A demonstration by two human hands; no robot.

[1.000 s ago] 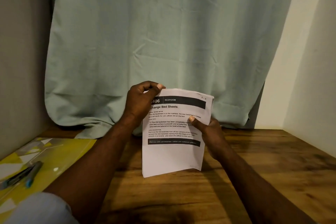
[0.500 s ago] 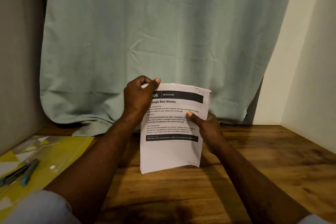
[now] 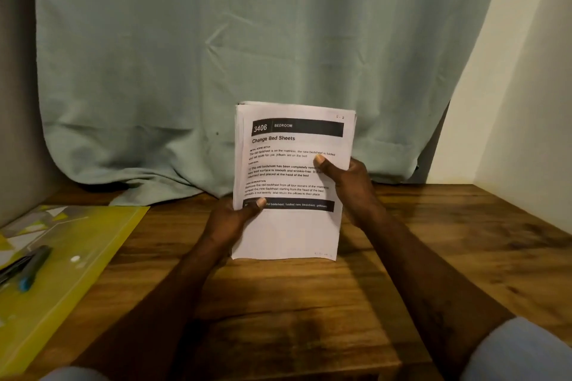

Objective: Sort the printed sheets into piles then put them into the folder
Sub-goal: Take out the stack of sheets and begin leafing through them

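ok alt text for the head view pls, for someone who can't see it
Two bare hands, left hand and right hand, hold a stack of printed sheets upright over a wooden table, top page headed "Change Bed Sheets". A yellow folder with pens lies at left; a green curtain hangs behind.

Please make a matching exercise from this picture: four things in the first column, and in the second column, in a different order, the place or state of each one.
Things:
1. stack of printed sheets
2. yellow folder
3. pens
4. curtain

Places or states:
A. hangs behind the wooden table
B. held upright in the left hand and the right hand, lower edge at the table
C. lies flat on the left of the table
D. lie on top of the folder

Pairs: 1-B, 2-C, 3-D, 4-A
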